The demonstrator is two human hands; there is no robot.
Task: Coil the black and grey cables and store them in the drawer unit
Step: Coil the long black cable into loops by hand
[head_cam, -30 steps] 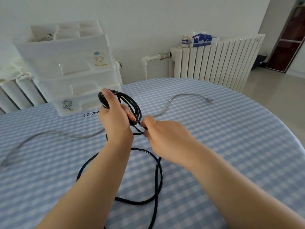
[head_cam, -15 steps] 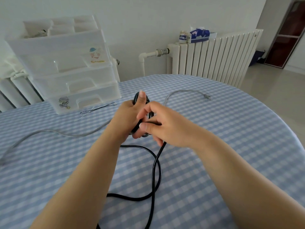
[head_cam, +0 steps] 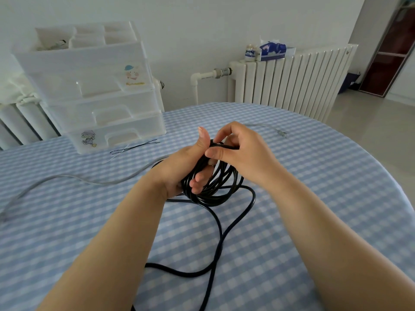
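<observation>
- Black cable (head_cam: 221,232) trails in loose loops over the blue-checked counter (head_cam: 314,187) nearest the camera, running off the lower edge.
- Above the loops, the left hand (head_cam: 179,167) grips the cable's wound coil, its fingers (head_cam: 197,180) curled through the rings, thumb up.
- Right hand (head_cam: 238,151) pinches a strand at the top of the coil, touching the left thumb.
- Grey cable (head_cam: 67,177) lies slack on the counter behind the hands, from the left edge to a plug at right.
- Thin wire ties (head_cam: 134,149) rest just before the drawer unit (head_cam: 89,86), its drawers closed.
- White radiator (head_cam: 292,79) stands against the far wall.
</observation>
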